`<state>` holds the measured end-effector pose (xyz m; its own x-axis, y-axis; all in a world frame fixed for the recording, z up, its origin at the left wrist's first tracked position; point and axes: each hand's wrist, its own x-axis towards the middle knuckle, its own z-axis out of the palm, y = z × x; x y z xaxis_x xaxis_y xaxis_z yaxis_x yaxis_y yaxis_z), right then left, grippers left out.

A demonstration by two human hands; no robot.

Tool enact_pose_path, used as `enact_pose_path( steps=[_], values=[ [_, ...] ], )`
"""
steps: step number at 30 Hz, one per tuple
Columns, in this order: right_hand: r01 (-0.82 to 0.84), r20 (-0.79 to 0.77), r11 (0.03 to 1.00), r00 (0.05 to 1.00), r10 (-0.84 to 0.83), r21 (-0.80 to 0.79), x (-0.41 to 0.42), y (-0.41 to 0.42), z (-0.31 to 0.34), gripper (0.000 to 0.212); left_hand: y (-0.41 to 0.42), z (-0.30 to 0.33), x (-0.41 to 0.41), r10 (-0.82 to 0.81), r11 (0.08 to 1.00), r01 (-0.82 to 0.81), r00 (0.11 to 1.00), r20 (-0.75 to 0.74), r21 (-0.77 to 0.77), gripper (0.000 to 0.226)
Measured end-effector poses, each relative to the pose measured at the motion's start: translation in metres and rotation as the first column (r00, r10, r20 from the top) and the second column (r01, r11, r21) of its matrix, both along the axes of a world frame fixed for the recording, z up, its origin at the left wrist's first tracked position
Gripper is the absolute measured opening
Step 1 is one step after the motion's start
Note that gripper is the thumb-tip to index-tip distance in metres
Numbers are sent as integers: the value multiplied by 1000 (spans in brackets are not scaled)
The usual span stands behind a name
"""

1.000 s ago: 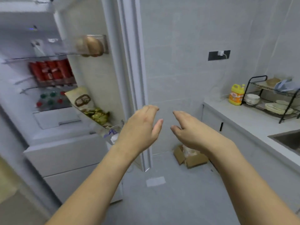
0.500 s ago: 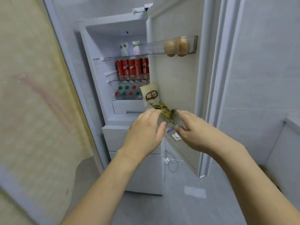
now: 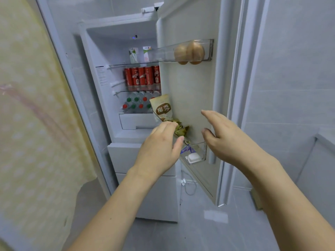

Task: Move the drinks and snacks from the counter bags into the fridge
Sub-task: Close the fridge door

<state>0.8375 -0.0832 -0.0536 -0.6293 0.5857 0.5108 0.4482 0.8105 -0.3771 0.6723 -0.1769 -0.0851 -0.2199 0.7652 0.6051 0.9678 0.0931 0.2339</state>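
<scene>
Head view: the fridge stands open, its door swung out to the right. Taking the lower door bin as the landmark, the left hand reaches to the bin's left end, fingers loosely curved with the tips at a cluster of gold-wrapped snacks lying in the bin; whether the fingers actually grip a wrapper cannot be told. Just behind that hand, at the bin's far end, a brown-and-cream snack bag stands upright. The right hand hovers in front of the door just above the bin's near end, fingers relaxed and spread, holding nothing. In the bin's near corner lies a small white box. Well above the bin, an upper door shelf holds two brown round items. Left of the bin, inside the fridge, red cans stand in a row above bottles with red and green caps.
</scene>
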Motion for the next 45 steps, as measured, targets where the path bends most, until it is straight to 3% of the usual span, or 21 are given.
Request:
enact_pose_path(
  steps=[5, 8, 11, 14, 19, 25, 32, 36, 40, 45],
  values=[
    [-49, -260, 988, 962, 86, 147, 22, 27, 9, 43, 18, 5, 26, 28, 1000, -28, 999, 46, -2, 42],
    [32, -454, 964, 886, 95, 263, 34, 44, 14, 43, 27, 9, 43, 50, 999, -50, 997, 63, 6, 43],
    [89, -575, 978, 817, 37, 189, 38, 63, 13, 49, 35, 11, 59, 60, 998, -61, 996, 72, 11, 44],
    [26, -567, 998, 824, 8, 52, 36, 76, 8, 51, 40, 10, 70, 78, 997, -77, 995, 62, -16, 48],
    [139, -616, 990, 782, -96, 22, 35, 91, 4, 46, 42, 12, 76, 112, 993, -110, 993, 45, -44, 51],
    [48, -587, 996, 806, -80, -70, 35, 100, 6, 38, 40, 17, 80, 119, 993, -118, 992, 40, -27, 52],
    [-96, -661, 995, 747, 68, -7, 26, 90, 8, 33, 40, 20, 87, 110, 993, -112, 993, 46, 35, 56],
    [-269, -668, 962, 709, 228, 43, 11, 86, 7, 34, 38, 23, 86, 122, 987, -127, 991, 49, 103, 59],
    [-331, -605, 931, 713, 354, 154, -12, 79, 0, 43, 28, 23, 73, 164, 966, -184, 979, 119, 180, 63],
    [-423, -519, 893, 736, 436, 150, -48, 66, -12, 51, 9, 20, 44, 222, 938, -258, 960, 171, 231, 69]
  ],
)
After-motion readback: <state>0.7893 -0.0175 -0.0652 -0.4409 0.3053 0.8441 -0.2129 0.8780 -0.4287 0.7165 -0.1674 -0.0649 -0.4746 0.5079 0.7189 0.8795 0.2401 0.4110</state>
